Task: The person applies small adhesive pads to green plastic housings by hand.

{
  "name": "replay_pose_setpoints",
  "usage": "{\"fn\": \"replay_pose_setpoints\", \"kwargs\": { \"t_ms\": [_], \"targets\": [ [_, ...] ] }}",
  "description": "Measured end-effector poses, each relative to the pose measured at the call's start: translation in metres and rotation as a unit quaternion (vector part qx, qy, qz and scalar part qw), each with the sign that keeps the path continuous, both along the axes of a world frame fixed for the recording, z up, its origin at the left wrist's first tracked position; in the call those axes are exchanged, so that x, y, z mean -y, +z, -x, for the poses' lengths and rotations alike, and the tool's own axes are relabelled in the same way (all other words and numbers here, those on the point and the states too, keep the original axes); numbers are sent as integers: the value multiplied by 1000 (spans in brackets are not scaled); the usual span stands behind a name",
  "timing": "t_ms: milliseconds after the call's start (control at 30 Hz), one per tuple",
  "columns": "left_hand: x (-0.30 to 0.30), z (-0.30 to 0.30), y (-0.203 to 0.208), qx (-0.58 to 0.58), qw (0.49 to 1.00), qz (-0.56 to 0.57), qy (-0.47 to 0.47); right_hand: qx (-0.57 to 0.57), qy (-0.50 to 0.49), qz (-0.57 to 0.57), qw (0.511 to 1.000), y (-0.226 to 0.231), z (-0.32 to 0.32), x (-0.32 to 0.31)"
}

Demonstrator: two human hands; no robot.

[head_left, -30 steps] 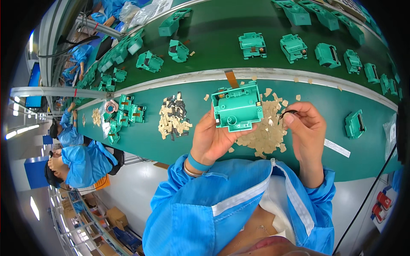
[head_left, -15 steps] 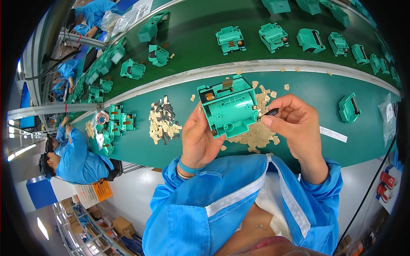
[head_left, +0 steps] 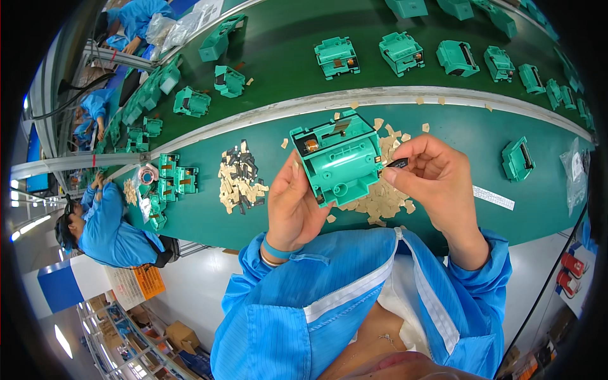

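Note:
My left hand (head_left: 292,206) grips a green plastic housing (head_left: 345,161) by its left side, thumb along the edge. The housing is tilted, with a copper-coloured part and a brown strip at its far side. In my right hand (head_left: 430,174) a small black piece (head_left: 398,163) is pinched between thumb and forefinger, close against the housing's right edge; whether the two touch I cannot tell. Beneath the housing lies a heap of beige paper pieces (head_left: 380,201). Left of my left hand is a pile of mixed beige and black pieces (head_left: 239,180).
Beyond a pale rail (head_left: 380,96), several green housings (head_left: 337,57) sit on a dark green belt (head_left: 278,57). Another housing (head_left: 518,159), a white printed strip (head_left: 494,197) and a clear plastic bag (head_left: 575,171) lie right. At left are grouped housings (head_left: 186,180) and a co-worker (head_left: 117,221) in blue.
The housings on the belt have shifted slightly left. My hands hold nearly the same pose, with the black piece moved slightly left. The co-worker at left has shifted posture.

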State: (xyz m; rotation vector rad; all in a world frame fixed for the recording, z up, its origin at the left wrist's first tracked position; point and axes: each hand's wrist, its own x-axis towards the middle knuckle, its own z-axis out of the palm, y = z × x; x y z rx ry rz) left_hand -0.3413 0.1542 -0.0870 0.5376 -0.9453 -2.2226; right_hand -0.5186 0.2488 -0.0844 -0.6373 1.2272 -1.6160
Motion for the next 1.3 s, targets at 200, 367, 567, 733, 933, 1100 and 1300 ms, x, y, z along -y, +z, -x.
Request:
{"fn": "replay_pose_setpoints", "kwargs": {
  "t_ms": [200,367,567,733,933,1100,1300],
  "targets": [
    [-6,5,5,20,999,23,13,-31,-17,-3,999,0,-1,0],
    [-10,4,4,3,998,50,27,-19,17,-25,999,-11,6,-2],
    [5,-8,-17,-135,989,-48,-34,54,-11,77,996,-19,14,-7],
    [3,-3,-18,-110,989,-99,8,-156,-40,155,975,-20,4,-7],
    [7,-1,-29,-136,986,-92,-38,-223,-86,164,957,-18,-12,1],
    [5,5,-38,-169,958,-224,-59,-219,-93,165,957,-17,-23,4],
    [7,9,-46,-168,950,-254,-67,-276,-112,178,938,-15,-25,5]
  ]
}}
